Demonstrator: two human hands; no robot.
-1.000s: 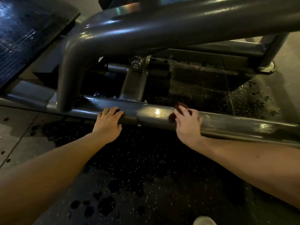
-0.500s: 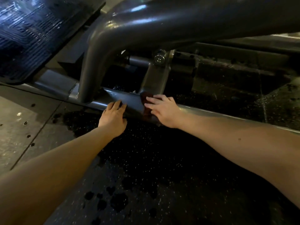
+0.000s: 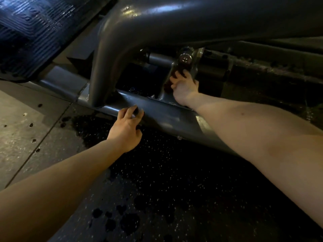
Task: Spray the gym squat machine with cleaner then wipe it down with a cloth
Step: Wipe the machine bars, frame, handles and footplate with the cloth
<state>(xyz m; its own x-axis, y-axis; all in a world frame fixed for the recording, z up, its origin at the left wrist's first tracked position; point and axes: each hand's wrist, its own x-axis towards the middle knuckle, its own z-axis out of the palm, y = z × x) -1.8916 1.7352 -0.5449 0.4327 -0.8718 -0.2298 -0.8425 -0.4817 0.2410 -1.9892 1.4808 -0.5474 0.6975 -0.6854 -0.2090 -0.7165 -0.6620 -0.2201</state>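
The squat machine's grey lower rail (image 3: 166, 117) runs from the left toward the lower right, under a thick curved tube (image 3: 192, 23). My left hand (image 3: 126, 130) rests on the rail's near side with bent fingertips and holds nothing. My right hand (image 3: 183, 89) reaches over the rail and grips a dark reddish-brown cloth (image 3: 180, 71), pressing it against the upright bracket (image 3: 194, 67) just below a shiny bolt (image 3: 185, 59). Most of the cloth is hidden under my fingers. No spray bottle is in view.
A dark ribbed footplate (image 3: 35, 32) slants at the upper left. Black speckled rubber flooring (image 3: 174, 172) with wet spots (image 3: 122, 222) lies beneath my arms. A paler floor slab (image 3: 21, 128) is at the left. More dark frame parts (image 3: 262, 70) lie behind the bracket.
My right hand has left the lower rail and carried the cloth up and back onto the upright bracket. My left hand's fingers have bent on the rail. The view has moved closer.
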